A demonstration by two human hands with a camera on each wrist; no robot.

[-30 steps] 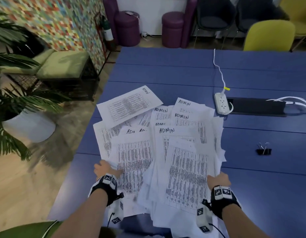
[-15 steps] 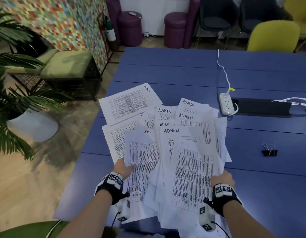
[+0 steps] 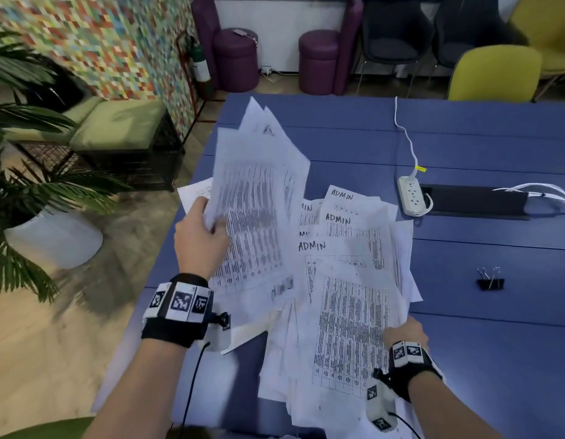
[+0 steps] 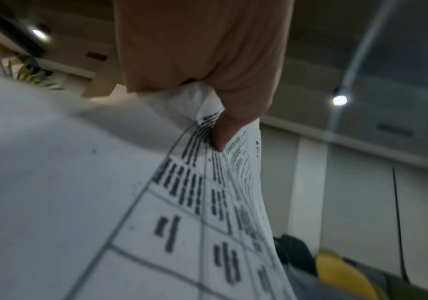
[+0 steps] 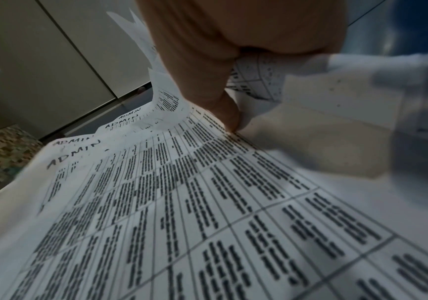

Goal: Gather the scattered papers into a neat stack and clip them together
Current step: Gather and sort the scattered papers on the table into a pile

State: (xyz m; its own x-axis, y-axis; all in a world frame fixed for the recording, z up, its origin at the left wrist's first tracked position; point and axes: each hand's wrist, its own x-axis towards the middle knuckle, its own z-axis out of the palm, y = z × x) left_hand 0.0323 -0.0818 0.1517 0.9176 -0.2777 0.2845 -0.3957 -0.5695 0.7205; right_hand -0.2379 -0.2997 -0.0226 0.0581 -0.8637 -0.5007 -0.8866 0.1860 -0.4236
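My left hand grips a bunch of printed sheets and holds them raised and tilted above the blue table; the left wrist view shows thumb and fingers pinching their edge. The remaining papers, marked ADMIN, lie fanned in a loose pile in the middle. My right hand grips that pile at its right edge, with the thumb on the top sheet. A black binder clip sits on the table right of the pile.
A white power strip with its cord and a black cable slot lie beyond the papers. A yellow chair stands at the far edge. Left of the table are a potted plant and a green bench.
My left hand has lifted a bunch of sheets off the left side of the pile, swinging them up and away. The right hand has stayed on the pile's right edge.
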